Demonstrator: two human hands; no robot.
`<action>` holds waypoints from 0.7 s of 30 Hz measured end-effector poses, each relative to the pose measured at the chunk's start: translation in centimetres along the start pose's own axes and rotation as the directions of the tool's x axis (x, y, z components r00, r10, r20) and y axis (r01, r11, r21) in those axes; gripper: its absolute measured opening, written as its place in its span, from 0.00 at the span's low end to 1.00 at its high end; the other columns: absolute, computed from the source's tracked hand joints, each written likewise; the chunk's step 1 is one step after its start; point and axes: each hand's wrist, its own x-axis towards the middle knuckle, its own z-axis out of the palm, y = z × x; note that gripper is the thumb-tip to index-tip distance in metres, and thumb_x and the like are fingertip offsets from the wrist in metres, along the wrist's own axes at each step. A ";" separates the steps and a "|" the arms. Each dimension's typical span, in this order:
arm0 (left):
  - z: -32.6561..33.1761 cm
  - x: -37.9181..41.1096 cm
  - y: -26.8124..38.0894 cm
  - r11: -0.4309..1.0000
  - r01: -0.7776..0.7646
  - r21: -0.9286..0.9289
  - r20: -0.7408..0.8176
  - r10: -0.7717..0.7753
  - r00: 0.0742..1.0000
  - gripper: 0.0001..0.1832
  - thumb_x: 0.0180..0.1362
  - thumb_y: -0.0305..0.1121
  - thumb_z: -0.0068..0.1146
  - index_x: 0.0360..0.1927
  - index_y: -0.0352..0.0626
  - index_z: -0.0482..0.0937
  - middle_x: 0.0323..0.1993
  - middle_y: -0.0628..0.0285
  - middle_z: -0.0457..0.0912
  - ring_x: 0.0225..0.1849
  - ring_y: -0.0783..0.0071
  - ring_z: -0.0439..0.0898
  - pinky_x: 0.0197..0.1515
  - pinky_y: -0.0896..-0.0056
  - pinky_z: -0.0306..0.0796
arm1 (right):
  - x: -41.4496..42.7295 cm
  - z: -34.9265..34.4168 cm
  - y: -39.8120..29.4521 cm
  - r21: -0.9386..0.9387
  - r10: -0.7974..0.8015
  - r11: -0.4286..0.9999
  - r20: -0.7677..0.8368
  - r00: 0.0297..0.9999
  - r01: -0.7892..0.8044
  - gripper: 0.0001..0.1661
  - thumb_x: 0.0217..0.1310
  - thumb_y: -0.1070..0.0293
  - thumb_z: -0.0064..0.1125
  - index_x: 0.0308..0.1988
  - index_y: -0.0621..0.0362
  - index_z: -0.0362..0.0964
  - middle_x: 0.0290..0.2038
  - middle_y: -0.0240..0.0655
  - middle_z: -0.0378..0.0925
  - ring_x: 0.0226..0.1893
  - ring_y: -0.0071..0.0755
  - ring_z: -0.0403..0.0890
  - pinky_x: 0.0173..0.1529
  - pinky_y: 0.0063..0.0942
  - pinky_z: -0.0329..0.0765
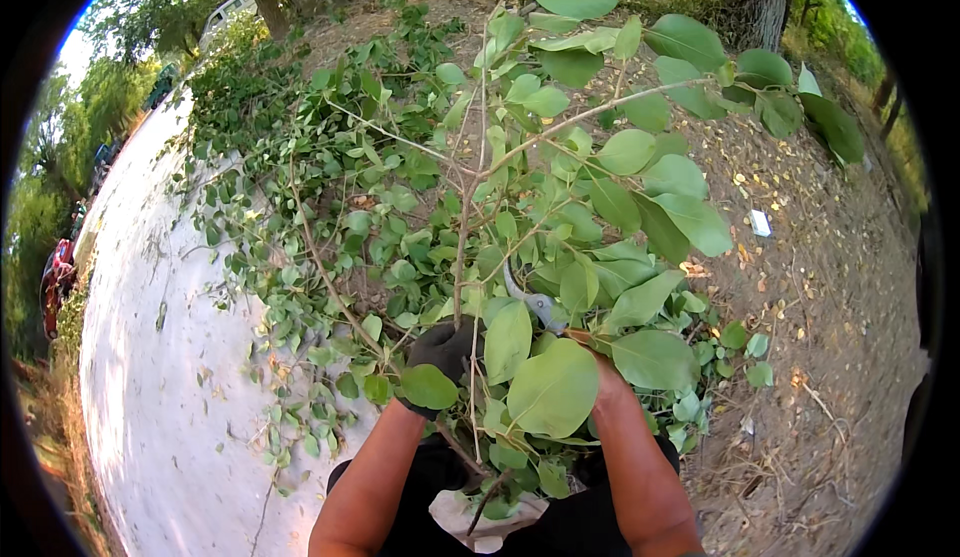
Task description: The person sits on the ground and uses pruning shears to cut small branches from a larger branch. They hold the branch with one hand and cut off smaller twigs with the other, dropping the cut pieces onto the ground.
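Observation:
A leafy branch [463,219] with broad green leaves stands upright before me. My left hand [444,354], in a dark glove, is closed around its stem. Large leaves partly cover my right hand [591,347], which is closed on the orange handle end of pruning shears [541,306]. The shears' curved metal blade points up and left among the leaves, to the right of the stem. Whether the blades touch a twig is hidden. The lower end of the branch reaches down between my legs.
Cut leafy branches [337,174] lie heaped ahead and to the left, partly over a pale paved path [165,332]. Bare soil [810,294] with dry leaves and a small white box [760,222] is on the right. A tree trunk [757,2] stands at the back right.

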 end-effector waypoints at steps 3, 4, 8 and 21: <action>0.7 -0.5 1.0 0.995 0.001 0.099 0.022 -0.004 1.000 0.18 0.67 0.43 0.56 0.46 0.35 0.82 0.33 0.65 0.83 0.31 0.80 0.78 0.36 0.75 0.73 | -0.3 -0.6 -0.6 0.000 0.058 0.998 0.026 0.998 -0.058 0.23 0.62 0.66 0.59 0.54 0.68 0.71 0.42 0.43 0.83 0.38 0.38 0.86 0.45 0.37 0.84; 1.1 -0.9 1.5 0.994 0.014 0.113 0.012 -0.015 1.000 0.18 0.68 0.42 0.55 0.45 0.34 0.82 0.32 0.66 0.82 0.31 0.81 0.77 0.37 0.75 0.72 | 0.2 -0.9 -0.3 -0.027 0.007 1.000 0.073 0.997 -0.005 0.25 0.63 0.67 0.57 0.57 0.68 0.70 0.43 0.46 0.82 0.41 0.41 0.86 0.46 0.39 0.84; 1.0 -1.2 1.3 0.988 -0.089 0.127 0.111 0.075 0.991 0.18 0.69 0.40 0.54 0.48 0.34 0.82 0.36 0.66 0.83 0.38 0.81 0.77 0.44 0.74 0.72 | -0.2 -2.1 0.1 0.112 0.090 0.988 0.160 0.983 -0.109 0.25 0.64 0.69 0.50 0.58 0.68 0.68 0.48 0.51 0.80 0.46 0.49 0.84 0.49 0.44 0.83; 0.6 -1.2 1.2 0.971 -0.215 0.103 0.119 0.203 0.972 0.12 0.68 0.35 0.53 0.44 0.36 0.81 0.32 0.67 0.81 0.33 0.81 0.74 0.36 0.75 0.69 | 0.7 -3.5 1.9 0.090 0.080 0.992 0.134 0.988 -0.093 0.27 0.62 0.67 0.52 0.59 0.65 0.68 0.50 0.48 0.80 0.51 0.50 0.82 0.55 0.50 0.78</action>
